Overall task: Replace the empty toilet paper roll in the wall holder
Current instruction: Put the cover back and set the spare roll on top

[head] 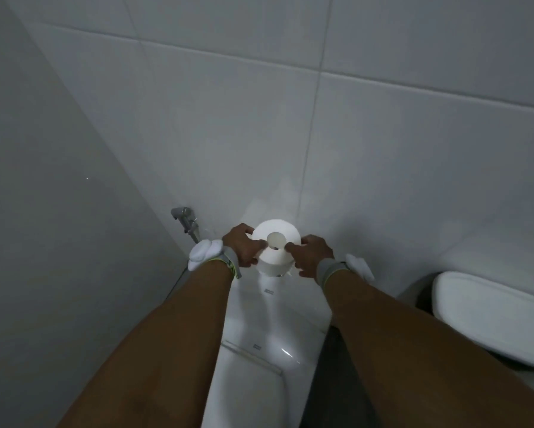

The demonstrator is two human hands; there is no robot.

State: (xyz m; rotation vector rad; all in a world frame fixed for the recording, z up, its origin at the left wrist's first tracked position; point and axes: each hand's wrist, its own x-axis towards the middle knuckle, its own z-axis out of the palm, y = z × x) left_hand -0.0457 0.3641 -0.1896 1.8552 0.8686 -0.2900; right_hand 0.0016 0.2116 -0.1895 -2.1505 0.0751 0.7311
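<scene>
We see a white toilet paper roll (276,256) held between two hands. The left hand (241,250) grips its left side and the right hand (315,256) grips its right side. The fingers curl round the roll, and a fingertip from each hand lies on its top face, close to the hole. The hole faces up at us. The roll is right over the back of the white toilet tank (290,307), close to the tiled wall (290,118). We cannot tell if it sits on the tank or hangs just above it. Each wrist wears a grey band with a white lump on it. A metal sprayer (187,221) hangs on the wall to the left. A white lid (491,316) shows at the right.
</scene>
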